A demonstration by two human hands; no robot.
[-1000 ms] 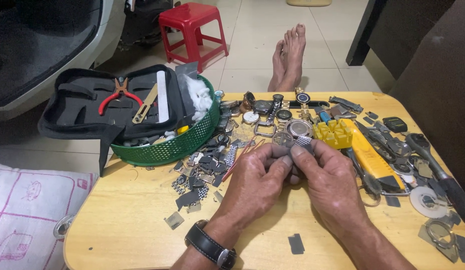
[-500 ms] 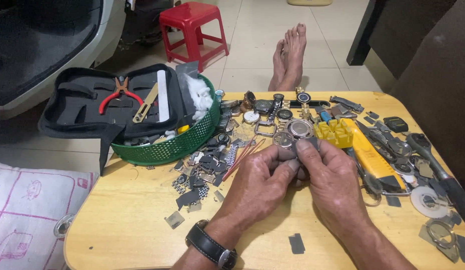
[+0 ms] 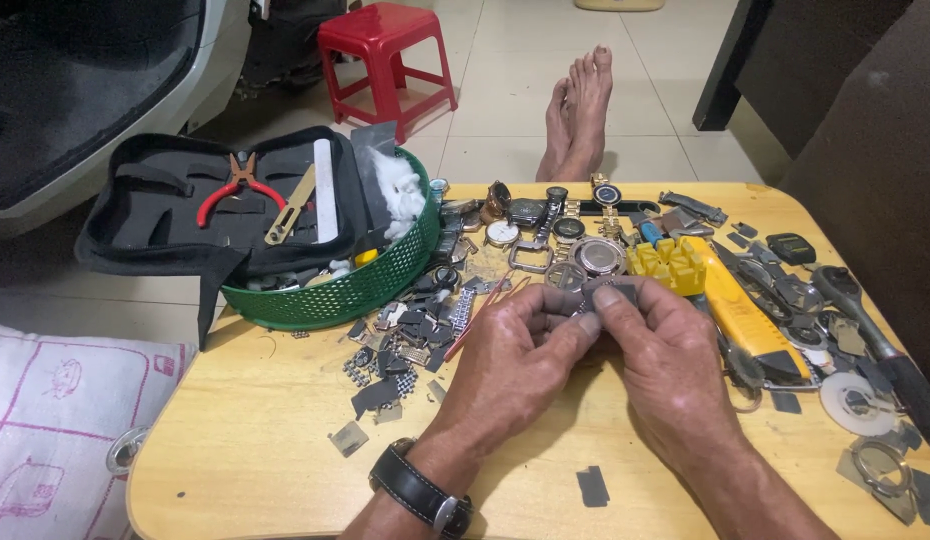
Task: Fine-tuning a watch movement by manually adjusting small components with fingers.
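Tiled floor runs beyond a low wooden worktop point(image 3: 265, 440) littered with watch parts. Both my hands meet near its middle: the left hand point(image 3: 510, 365) and the right hand point(image 3: 665, 360) close their fingers point(image 3: 597, 298) on a small dark metal watch piece point(image 3: 585, 300), pinched between thumbs and forefingers just above the surface. Most of the piece is hidden, so I cannot tell its long axis or which way it points. A black wristwatch point(image 3: 420, 490) sits on my left wrist.

Just beyond the fingers lies a round watch case point(image 3: 597, 255), and right of it a yellow holder block point(image 3: 670, 265) and a yellow-handled tool point(image 3: 750, 320). To the left, a green mesh basket point(image 3: 335, 290) carries an open black tool pouch point(image 3: 215, 205) with red-handled pliers point(image 3: 235, 190). Loose bracelet links point(image 3: 395, 345) are scattered beside the basket. Far off stand a red plastic stool point(image 3: 385, 50) and bare feet point(image 3: 580, 110).
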